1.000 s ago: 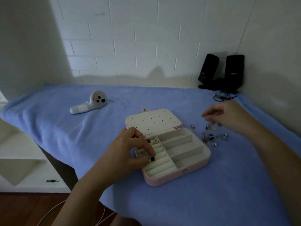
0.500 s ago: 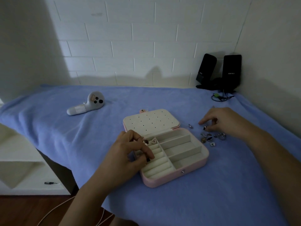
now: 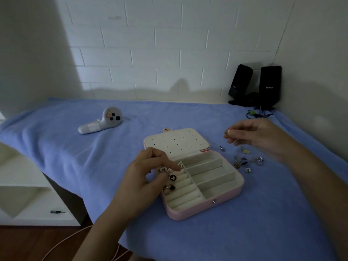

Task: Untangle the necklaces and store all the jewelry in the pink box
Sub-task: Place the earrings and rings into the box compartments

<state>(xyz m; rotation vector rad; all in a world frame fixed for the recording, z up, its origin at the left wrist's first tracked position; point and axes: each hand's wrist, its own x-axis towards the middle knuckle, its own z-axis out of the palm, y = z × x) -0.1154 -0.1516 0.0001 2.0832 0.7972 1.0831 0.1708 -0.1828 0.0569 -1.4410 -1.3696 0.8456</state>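
Rings sit beside left fingers in pink box.

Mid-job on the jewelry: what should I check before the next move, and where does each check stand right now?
1. Pink rectangular jewelry box open, lid laid flat: ok.
2. Wide cream compartments free for more pieces: ok.
3. Round black ring pushed fully into the cream ring rolls: cannot tell.
4. All jewelry off the blue cloth: not ok, a cluster of small loose pieces lies right of the box.
5. Right hand holding a piece: cannot tell.
6. Left hand clear of the box: not ok, it is over the ring rolls.
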